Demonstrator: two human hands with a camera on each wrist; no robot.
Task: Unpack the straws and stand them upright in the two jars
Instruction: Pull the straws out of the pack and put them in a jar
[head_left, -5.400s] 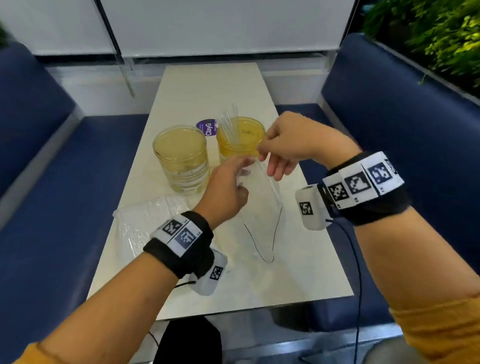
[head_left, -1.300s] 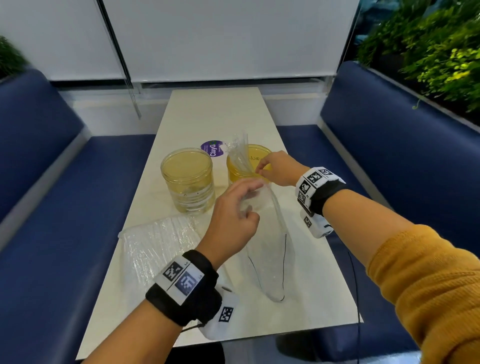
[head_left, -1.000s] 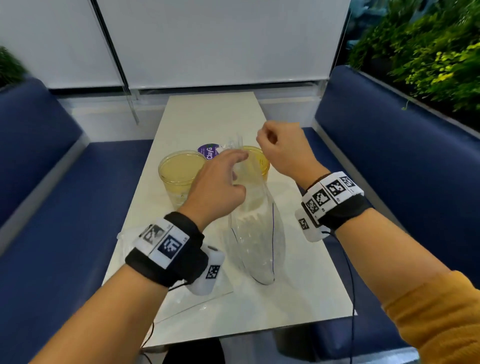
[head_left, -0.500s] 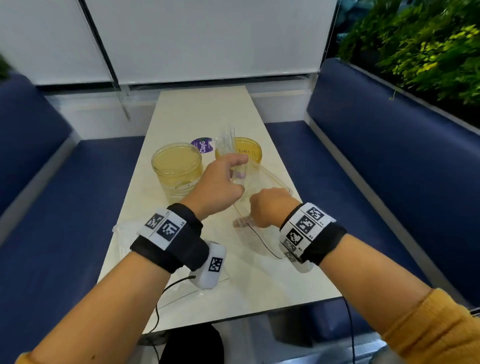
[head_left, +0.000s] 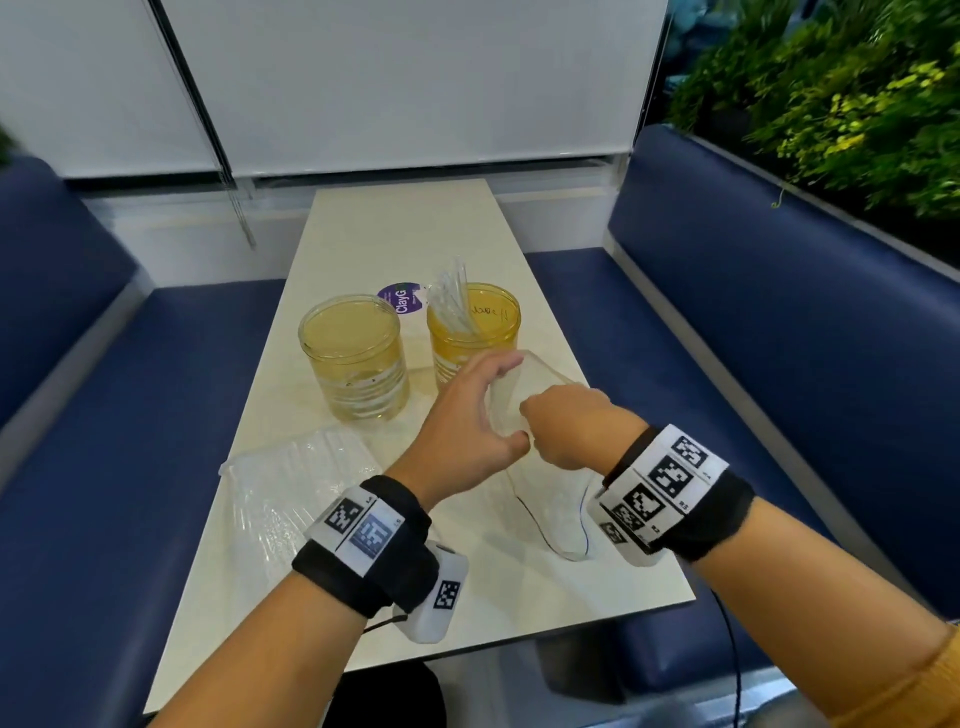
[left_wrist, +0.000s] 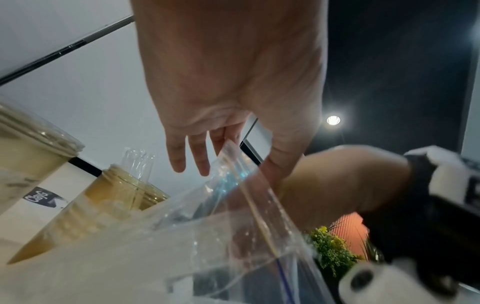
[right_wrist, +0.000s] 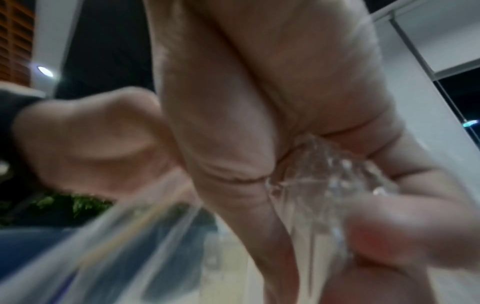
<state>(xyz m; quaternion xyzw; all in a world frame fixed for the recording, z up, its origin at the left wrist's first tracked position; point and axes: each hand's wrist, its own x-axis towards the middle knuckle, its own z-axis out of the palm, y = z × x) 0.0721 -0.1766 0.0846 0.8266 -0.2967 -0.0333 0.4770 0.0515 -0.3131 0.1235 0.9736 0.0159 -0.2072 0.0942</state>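
Observation:
Two yellow-tinted glass jars stand mid-table. The left jar (head_left: 353, 358) holds no straws; the right jar (head_left: 474, 332) has several clear straws (head_left: 453, 304) leaning in it. In front of it lies a clear zip bag (head_left: 550, 519). My left hand (head_left: 511, 400) pinches the bag's mouth edge and holds it up. My right hand (head_left: 561, 423) is pushed into the mouth, its fingers hidden in the head view. In the blurred right wrist view, the right hand (right_wrist: 337, 195) curls round a bunch of clear straws (right_wrist: 322, 174) inside the bag (right_wrist: 130, 236).
A second clear packet of straws (head_left: 296, 483) lies flat at the table's left front. A purple round sticker (head_left: 399, 297) sits behind the jars. The cream table (head_left: 405, 234) is narrow, with blue bench seats (head_left: 753, 338) on both sides.
My right hand has come down from beside the right jar and gone into the bag's mouth. The left hand has kept hold of the bag's edge.

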